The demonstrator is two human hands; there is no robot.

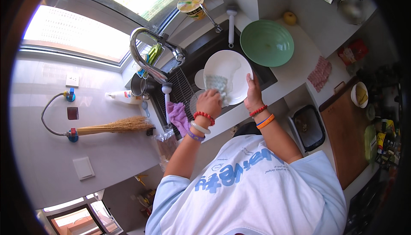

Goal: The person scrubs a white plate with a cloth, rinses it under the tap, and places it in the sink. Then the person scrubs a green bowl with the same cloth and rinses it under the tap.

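A white round plate or shallow dish (239, 74) is tilted over the dark sink (269, 76), its inside wet. My right hand (253, 95) grips its right rim, the thumb over the edge. My left hand (209, 102) is closed on a pale green and white cloth (217, 85), which lies against the dish's lower left inside; the cloth is slightly blurred. Beneath the dish, partly hidden, are a small white dish (199, 79) and a clear round item (194, 101). A large green bowl (267, 43) rests at the sink's right back corner.
A chrome faucet (138, 55) arches over the left side, near a drying rack (179, 82), white-handled brush (167, 98) and purple cloth (179, 114). Another brush (231, 26) stands behind the sink. To the right are a pink cloth (320, 73) and a wooden cutting board (343, 132).
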